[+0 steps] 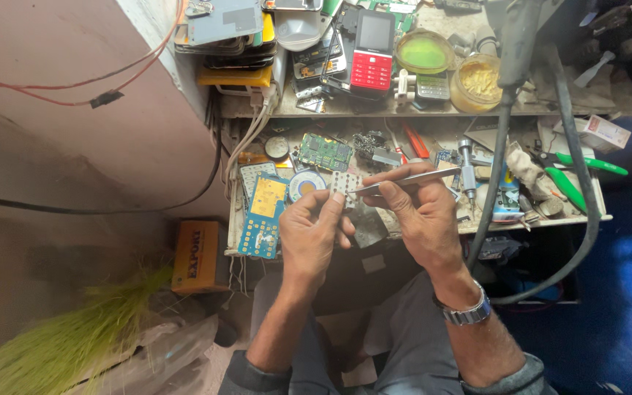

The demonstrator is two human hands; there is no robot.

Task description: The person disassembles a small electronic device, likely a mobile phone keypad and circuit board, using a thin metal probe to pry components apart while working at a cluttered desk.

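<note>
- Left hand [312, 230] pinches a small pale keypad sheet [345, 183] by its lower edge, just above the cluttered table [477, 223]
- Right hand [422, 212] is clamped on metal tweezers [404, 181]; their tips touch the sheet at its 3 o'clock side
- A blue circuit board [265, 216] lies at 9 o'clock of the left hand; a red phone [372, 53] sits on the shelf at 12 o'clock
</note>
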